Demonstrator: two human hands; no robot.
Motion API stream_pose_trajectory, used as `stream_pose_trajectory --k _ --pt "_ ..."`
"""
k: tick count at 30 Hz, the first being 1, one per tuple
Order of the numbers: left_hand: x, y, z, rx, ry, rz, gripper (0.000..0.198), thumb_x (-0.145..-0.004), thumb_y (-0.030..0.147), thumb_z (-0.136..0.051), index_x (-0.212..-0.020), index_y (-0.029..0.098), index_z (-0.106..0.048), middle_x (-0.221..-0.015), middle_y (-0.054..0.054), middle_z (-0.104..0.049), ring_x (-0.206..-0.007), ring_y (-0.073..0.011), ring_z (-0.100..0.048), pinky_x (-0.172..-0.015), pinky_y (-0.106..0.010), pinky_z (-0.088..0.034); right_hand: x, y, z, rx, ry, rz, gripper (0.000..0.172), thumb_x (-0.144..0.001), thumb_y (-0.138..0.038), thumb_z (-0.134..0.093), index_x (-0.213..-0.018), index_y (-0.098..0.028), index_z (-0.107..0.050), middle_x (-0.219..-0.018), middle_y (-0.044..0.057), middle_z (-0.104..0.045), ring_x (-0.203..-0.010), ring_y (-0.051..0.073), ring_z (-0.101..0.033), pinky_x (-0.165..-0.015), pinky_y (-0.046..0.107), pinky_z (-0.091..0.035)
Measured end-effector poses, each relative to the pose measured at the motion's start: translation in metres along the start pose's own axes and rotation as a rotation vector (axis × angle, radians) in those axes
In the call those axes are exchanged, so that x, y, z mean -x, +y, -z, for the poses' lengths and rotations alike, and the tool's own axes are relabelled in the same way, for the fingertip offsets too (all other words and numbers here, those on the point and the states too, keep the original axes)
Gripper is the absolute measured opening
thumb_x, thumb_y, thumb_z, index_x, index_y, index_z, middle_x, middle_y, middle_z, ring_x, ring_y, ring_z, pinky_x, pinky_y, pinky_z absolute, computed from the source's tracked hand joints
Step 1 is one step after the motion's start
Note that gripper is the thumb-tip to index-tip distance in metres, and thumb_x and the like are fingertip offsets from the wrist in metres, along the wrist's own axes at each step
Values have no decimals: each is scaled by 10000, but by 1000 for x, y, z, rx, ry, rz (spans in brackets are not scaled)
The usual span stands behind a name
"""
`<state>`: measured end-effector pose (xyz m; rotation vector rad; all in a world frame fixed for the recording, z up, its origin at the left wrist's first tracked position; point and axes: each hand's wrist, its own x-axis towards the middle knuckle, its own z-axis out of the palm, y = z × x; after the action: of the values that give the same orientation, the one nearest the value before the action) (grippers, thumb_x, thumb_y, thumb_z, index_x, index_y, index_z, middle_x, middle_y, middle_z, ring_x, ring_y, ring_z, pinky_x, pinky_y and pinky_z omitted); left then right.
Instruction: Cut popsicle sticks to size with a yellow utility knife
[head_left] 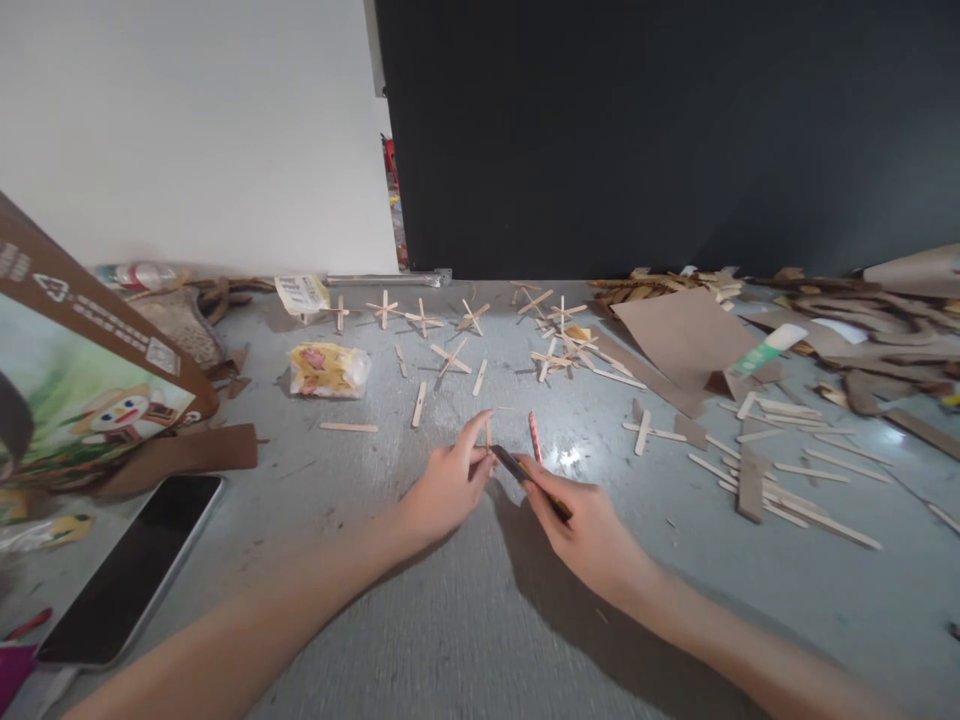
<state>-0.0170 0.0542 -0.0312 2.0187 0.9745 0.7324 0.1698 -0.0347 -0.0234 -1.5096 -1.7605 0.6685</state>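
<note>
My left hand [448, 487] pinches a short wooden craft stick [489, 432], which stands nearly upright between thumb and fingers. In my right hand [581, 520] is a black utility knife [517, 468] with some yellow on it. Its front end points up and left, close to the left fingertips; whether the blade touches the stick cannot be made out. Just beyond the right hand lies a red patterned stick-like piece [535, 437]. Past both hands stand several craft sticks joined into crosses, such as one cross [451, 357], and loose sticks, one being a flat stick [349, 428].
On the left are a phone [133, 570], a printed paper bag [97, 370] and a yellow packet [328, 370]. To the right lie loose craft sticks [810, 500], brown cardboard [679, 335] and scraps. A dark panel [667, 130] and a white panel [187, 130] border the far side.
</note>
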Motion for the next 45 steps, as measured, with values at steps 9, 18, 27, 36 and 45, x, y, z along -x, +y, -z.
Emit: stream_pose_trajectory --k 9,18,27,36,45 --pt "-5 -2 1 290 -20 33 596 -991 444 -558 -1486 137 -433 -728 -21 -717 -620 -152 -602 -646 -262 -473 -4 6 7 -467 -170 -303 581 -1004 -586 -526 -1383 -172 -676 -622 -65 -435 -416 74 -355 -384 202 -318" --pt "-7 -5 0 389 -28 65 664 -958 528 -617 -1472 151 -430 -672 8 -673 -579 -139 -580 -591 -233 -442 -6 -6 7 -634 -186 -441 642 -881 -691 -629 -1277 -189 -687 -659 -80 -455 -345 44 -341 -301 193 -259" --pt "-7 0 2 455 -24 100 706 -927 555 -648 -1448 132 -432 -640 10 -663 -568 -144 -585 -573 -233 -429 -9 -5 10 -731 -221 -479 508 -872 -676 -668 -1032 -194 -675 -666 -80 -485 -331 19 -309 -295 182 -237" --pt "-9 -3 2 498 -38 109 707 -917 526 -669 -1452 134 -423 -635 17 -653 -560 -134 -570 -555 -221 -412 -12 -5 13 -878 -232 -558 453 -834 -613 -755 -996 -201 -658 -670 -76 -511 -348 3 -264 -295 154 -185" --pt "-8 -3 1 477 -22 101 661 -936 476 -658 -1453 143 -416 -642 12 -668 -580 -153 -608 -594 -243 -453 -11 1 12 -791 -228 -506 493 -873 -637 -687 -1087 -194 -701 -666 -65 -505 -350 24 -261 -306 181 -201"
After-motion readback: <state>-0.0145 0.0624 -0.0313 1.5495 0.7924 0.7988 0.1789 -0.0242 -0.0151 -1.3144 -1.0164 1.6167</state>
